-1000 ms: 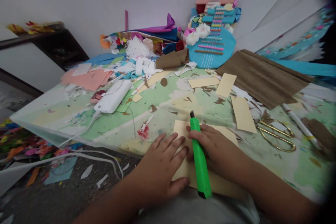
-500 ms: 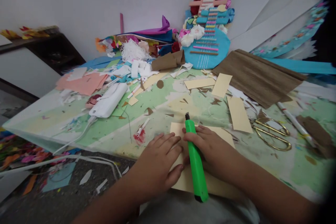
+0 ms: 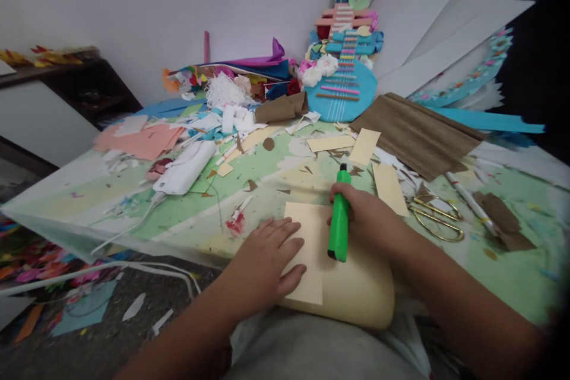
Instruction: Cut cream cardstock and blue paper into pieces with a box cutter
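Observation:
My left hand lies flat with its fingers spread on a cream paper piece. In my right hand is a green box cutter, its black-tipped end pointing away from me and its body above the paper. A larger cream sheet curves over the table's near edge, under and beside the flat piece. Cream paper strips lie beyond my right hand. Gold-handled scissors rest to its right, their blades hidden under scraps.
A white power bank with a cable sits left on the plastic-covered table. Brown paper lies at the back right. Against the wall stands a blue paper guitar. Colored scraps pile up at the back.
My right hand has lifted and moved right and away with the box cutter, uncovering more cream paper. My left hand stays flat on the paper. The view has shifted slightly.

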